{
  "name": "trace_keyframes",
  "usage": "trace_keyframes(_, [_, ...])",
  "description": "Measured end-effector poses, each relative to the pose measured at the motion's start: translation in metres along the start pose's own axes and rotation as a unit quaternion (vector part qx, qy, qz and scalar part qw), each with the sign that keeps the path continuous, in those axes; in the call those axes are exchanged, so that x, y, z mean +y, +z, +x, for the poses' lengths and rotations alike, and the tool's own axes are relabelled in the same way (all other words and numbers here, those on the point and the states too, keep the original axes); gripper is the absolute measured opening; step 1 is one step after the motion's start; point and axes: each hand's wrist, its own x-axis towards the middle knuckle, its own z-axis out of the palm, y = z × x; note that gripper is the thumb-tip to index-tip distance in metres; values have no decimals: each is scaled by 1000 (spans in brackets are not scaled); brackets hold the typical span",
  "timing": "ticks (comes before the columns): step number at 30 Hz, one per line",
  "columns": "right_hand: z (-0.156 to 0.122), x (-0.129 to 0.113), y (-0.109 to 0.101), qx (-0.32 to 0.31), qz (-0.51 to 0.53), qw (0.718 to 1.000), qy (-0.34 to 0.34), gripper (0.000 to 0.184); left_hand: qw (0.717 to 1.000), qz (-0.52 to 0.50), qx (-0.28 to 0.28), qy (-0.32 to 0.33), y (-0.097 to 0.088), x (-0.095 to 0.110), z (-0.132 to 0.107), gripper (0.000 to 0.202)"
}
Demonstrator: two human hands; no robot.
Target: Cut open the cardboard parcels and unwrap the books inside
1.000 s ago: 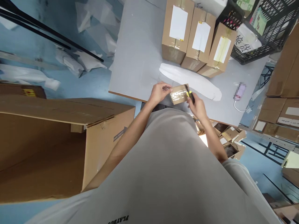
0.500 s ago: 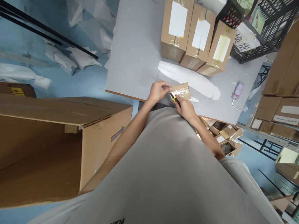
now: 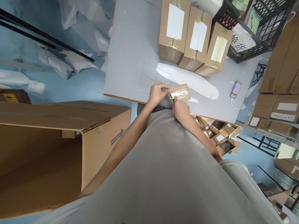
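Person's left hand (image 3: 159, 93) pinched the left end of a small taped carton (image 3: 181, 91), over the grey table (image 3: 133, 56) near its front edge; contact with the surface could not be told. Right hand (image 3: 181, 110) was wrapped round a yellow tool (image 3: 173, 100), mostly hidden, at the carton's near left corner. Three labelled boxes (image 3: 195, 40) stood beyond.
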Motion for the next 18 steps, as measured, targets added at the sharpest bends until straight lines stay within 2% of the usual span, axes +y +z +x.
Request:
trace_keyframes(10, [-20, -10, 5, -32, -26, 999, 33, 50, 1000, -13, 2, -4, 2, 0, -7, 16])
trace_keyframes(14, [-36, 1, -3, -44, -13, 999, 28, 50, 1000, -8, 5, -4, -1, 0, -9, 20])
trace_keyframes(16, [-40, 18, -5, -3, 23, 999, 31, 52, 1000, -4, -1, 0, -3, 3, -10, 21])
trace_keyframes(18, [-34, 42, -3, 84, 74, 992, 53, 57, 1000, 11, 1, 22, -2, 10, -11, 21])
